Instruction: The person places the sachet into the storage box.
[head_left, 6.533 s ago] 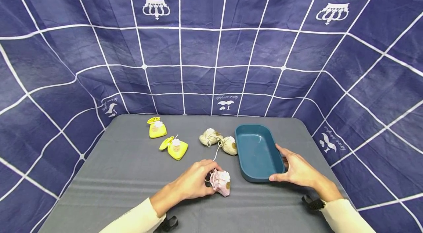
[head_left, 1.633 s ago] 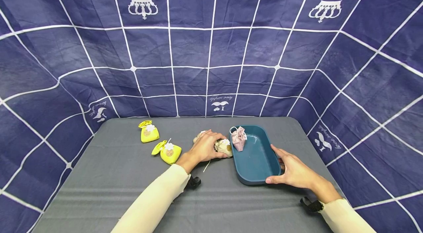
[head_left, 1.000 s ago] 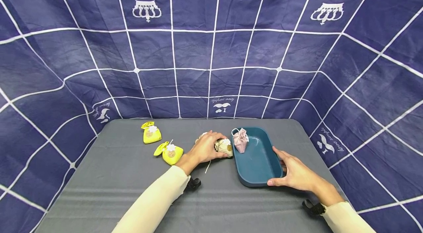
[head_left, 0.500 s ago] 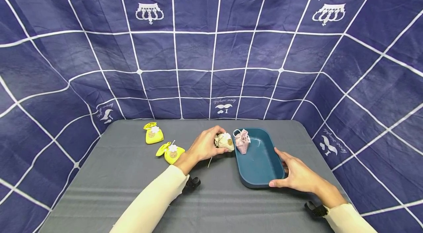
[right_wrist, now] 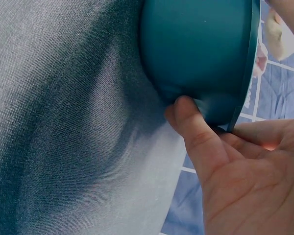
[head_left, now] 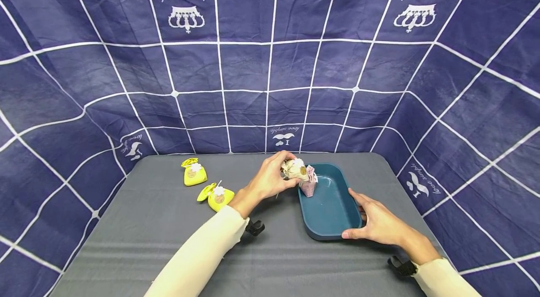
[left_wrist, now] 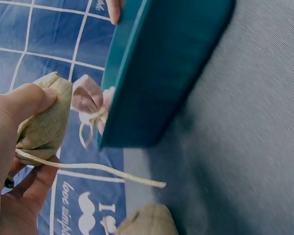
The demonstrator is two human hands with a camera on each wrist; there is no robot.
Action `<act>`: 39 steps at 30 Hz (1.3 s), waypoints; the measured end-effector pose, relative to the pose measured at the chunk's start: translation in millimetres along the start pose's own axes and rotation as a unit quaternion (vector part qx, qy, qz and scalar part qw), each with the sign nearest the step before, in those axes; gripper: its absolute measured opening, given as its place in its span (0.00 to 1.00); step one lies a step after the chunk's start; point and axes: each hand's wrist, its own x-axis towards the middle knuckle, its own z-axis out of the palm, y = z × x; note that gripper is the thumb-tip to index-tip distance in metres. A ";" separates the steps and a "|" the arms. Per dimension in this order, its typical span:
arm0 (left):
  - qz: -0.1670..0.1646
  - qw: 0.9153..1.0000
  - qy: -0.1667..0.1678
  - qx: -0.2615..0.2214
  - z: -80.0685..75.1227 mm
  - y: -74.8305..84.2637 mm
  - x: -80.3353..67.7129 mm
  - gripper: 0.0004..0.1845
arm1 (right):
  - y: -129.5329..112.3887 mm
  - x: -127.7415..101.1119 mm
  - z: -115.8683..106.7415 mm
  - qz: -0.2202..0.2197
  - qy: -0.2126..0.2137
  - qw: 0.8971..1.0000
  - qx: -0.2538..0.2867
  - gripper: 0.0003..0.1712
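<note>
Burlap was what my left hand (head_left: 266, 180) pinched: thumb and fingers (left_wrist: 27, 100) curled round a small beige sachet (head_left: 294, 169), lifted off the table and held just over the far left corner of the teal tray (head_left: 333, 229). Its drawstring (left_wrist: 88, 168) hung loose from my grip and trailed down toward the table. Right beneath the sachet, a pink sachet (head_left: 309, 185) leaned against the tray's far left wall, inside it, its tied top poking above the rim in the left wrist view. My right hand (head_left: 379, 222) steadied the tray from the near right side, thumb (right_wrist: 196, 132) pressed to the outer wall at the near corner and the fingers laid loosely along the right rim, lightly bent rather than clenched. A second beige sachet (left_wrist: 148, 220) lay on the table below my left hand, seen only at the bottom edge of the left wrist view. Farther left, two yellow sachets sat well apart from the tray, one nearer (head_left: 216, 196) and one toward the back (head_left: 194, 175). Everything rested on a grey table (head_left: 139, 236), with blue cloth (head_left: 253, 63) crossed by white lines hung behind and to both sides.
</note>
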 end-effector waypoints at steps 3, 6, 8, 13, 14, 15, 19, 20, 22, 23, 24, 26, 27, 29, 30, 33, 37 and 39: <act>0.002 1.000 0.007 -0.008 5.8 5.5 6.3 0.32 | -1.2 -0.2 -0.1 0.001 -0.003 1.000 0.003 0.81; 0.005 1.000 0.010 -0.015 12.8 11.1 13.0 0.33 | -1.4 -0.5 0.2 0.003 -0.002 1.000 0.002 0.81; 0.007 1.000 0.010 -0.020 17.3 15.6 17.2 0.34 | -0.9 -0.6 0.6 0.003 -0.001 1.000 0.000 0.81; 0.006 0.999 0.008 -0.036 29.2 26.7 27.4 0.34 | 0.7 -0.6 1.4 -0.001 0.000 1.000 -0.006 0.81; 0.006 0.999 0.007 -0.038 31.5 28.8 29.7 0.34 | 0.9 -0.5 1.4 -0.001 0.000 1.000 -0.007 0.81; 0.006 0.999 0.005 -0.039 33.8 30.8 32.1 0.34 | 1.1 -0.5 1.3 -0.001 0.000 1.000 -0.010 0.81; 0.008 0.999 0.001 -0.034 42.2 38.4 42.1 0.32 | 1.6 -0.2 0.6 -0.001 0.004 1.000 -0.024 0.80; 0.009 0.999 -0.001 -0.031 44.2 40.0 44.5 0.32 | 1.6 -0.3 0.3 -0.002 0.004 1.000 -0.027 0.80; 0.008 1.000 -0.006 -0.025 48.2 42.6 49.2 0.32 | 1.5 -0.3 0.0 -0.003 0.005 0.999 -0.032 0.80; 0.007 1.000 -0.008 -0.023 50.0 43.8 51.5 0.32 | 1.3 -0.4 -0.1 -0.003 0.005 0.999 -0.033 0.80; 0.005 1.000 -0.012 -0.021 51.8 44.8 53.6 0.32 | 1.2 -0.4 -0.2 -0.003 0.006 0.999 -0.034 0.80; 0.000 1.000 -0.018 -0.015 55.1 46.3 57.8 0.32 | 0.9 -0.6 -0.4 -0.002 0.004 0.999 -0.033 0.80; -0.004 1.000 -0.021 -0.012 56.6 46.9 59.7 0.33 | 0.7 -0.8 -0.3 -0.001 0.004 1.000 -0.031 0.80; -0.011 1.000 -0.028 -0.007 59.6 47.6 62.8 0.33 | 0.7 -1.3 -0.1 0.000 0.003 1.000 -0.028 0.80; -0.014 0.999 -0.032 -0.003 61.0 47.8 64.1 0.34 | 0.9 -1.6 0.1 0.000 0.003 1.000 -0.026 0.80; -0.019 0.999 -0.042 0.010 65.1 47.8 67.2 0.34 | 1.0 -2.4 0.1 0.000 0.004 1.000 -0.025 0.80; -0.023 0.998 -0.050 0.034 69.4 46.8 69.4 0.32 | 0.5 -1.6 -0.7 0.001 0.006 0.999 -0.037 0.80; -0.029 0.997 -0.057 0.044 71.2 46.3 69.9 0.32 | 0.2 -1.1 -1.0 0.002 0.006 0.999 -0.040 0.80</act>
